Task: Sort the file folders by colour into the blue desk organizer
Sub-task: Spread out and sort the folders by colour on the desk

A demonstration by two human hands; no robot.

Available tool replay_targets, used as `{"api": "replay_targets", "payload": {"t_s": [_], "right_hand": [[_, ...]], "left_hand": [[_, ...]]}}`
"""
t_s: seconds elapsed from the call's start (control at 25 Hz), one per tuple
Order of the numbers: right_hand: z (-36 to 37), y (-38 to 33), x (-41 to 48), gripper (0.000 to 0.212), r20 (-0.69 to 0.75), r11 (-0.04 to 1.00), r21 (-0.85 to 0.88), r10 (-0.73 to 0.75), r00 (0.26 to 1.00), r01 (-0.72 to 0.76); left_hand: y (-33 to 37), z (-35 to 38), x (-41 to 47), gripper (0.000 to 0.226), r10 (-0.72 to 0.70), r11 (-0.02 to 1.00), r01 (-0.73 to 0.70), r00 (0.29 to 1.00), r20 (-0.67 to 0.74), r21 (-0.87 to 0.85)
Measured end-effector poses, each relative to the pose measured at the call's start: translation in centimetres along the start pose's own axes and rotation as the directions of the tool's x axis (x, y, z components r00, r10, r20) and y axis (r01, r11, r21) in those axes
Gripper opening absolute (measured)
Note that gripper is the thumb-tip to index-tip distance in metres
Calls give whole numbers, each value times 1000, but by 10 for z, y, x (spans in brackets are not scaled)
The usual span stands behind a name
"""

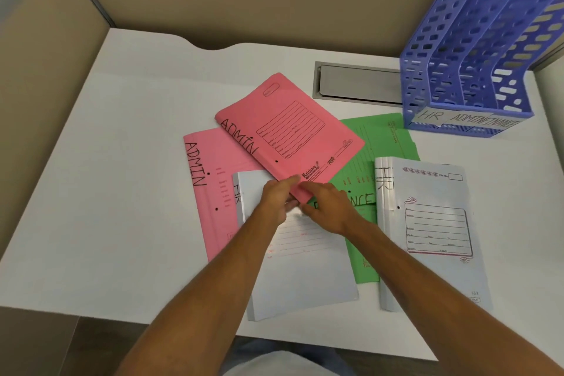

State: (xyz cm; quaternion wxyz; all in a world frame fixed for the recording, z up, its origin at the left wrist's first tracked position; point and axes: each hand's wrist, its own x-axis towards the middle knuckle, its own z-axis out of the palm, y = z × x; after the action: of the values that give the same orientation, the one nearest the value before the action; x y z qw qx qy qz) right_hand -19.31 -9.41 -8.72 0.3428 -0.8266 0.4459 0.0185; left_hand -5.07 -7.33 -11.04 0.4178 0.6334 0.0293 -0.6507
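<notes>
Pink folder (pixel 290 134) marked ADMIN is top of the pile, mid-desk, skewed, with its near corner raised off the white folder (pixel 293 268) below. Its far part lies across the 2nd pink folder (pixel 207 192) and the green folder (pixel 381 143).

Left hand (pixel 276 201) pinches that near corner, thumb on top. Right hand (pixel 328 207) is at the same corner with fingers tucked toward the edge. Can't tell if it's actually gripping or just steadying.

Step, my read: pickup of the 1st ADMIN folder. No folder visible in the organizer (pixel 470 70), so sorting looks barely begun.

The organizer stands at the far right of the desk (pixel 122 162), well apart from the pile. It has 3 slots, front-tagged HR, ADMIN, FINANCE.

Next move needs:
- a firm hold, so the folder lifts clear without dragging the folders under it
- a carry far-right, turned upright
- a drop into the ADMIN slot, middle one by the tag; the tags overlap, so check before committing

Still on the desk: 2nd pink (ADMIN), green (FINANCE), white under the hands (HR), and another white HR folder (pixel 433 223) to the right, touching green. A grey hatch (pixel 357 82) is set in the desk beside the organizer.
</notes>
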Motion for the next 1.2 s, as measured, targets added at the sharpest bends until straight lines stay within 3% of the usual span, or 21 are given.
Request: {"api": "replay_targets", "payload": {"t_s": [0.16,0.28,0.48,0.6,0.76,0.92,1.04,1.2], "right_hand": [[-3,-4,-3,34,-20,989,127,-79,997,81],[-14,-6,1,28,-52,965,239,-95,994,104],[-35,-12,18,34,-155,910,402,173,973,-98],[-33,-26,31,55,-82,842,489,305,949,-229],[-6,-62,46,56,34,640,683,453,891,-352],[32,-117,63,28,136,407,845,464,875,-347],[71,-170,70,20,182,389,843,446,876,-373],[130,-237,80,24,208,425,798,472,857,-427]], "left_hand": [[6,-3,-3,41,60,996,-67,992,-110,-58],[17,-18,-10,42,95,981,-110,991,-99,-160],[46,-64,-38,43,194,963,-190,981,2,-193],[60,-111,-62,42,232,960,-211,968,99,-186],[75,-190,-85,42,251,968,-241,949,188,-76],[95,-286,-92,41,223,972,-233,953,205,25],[108,-357,-87,38,199,952,-224,971,130,211],[112,-433,-74,36,274,840,-180,955,-114,512]]}}
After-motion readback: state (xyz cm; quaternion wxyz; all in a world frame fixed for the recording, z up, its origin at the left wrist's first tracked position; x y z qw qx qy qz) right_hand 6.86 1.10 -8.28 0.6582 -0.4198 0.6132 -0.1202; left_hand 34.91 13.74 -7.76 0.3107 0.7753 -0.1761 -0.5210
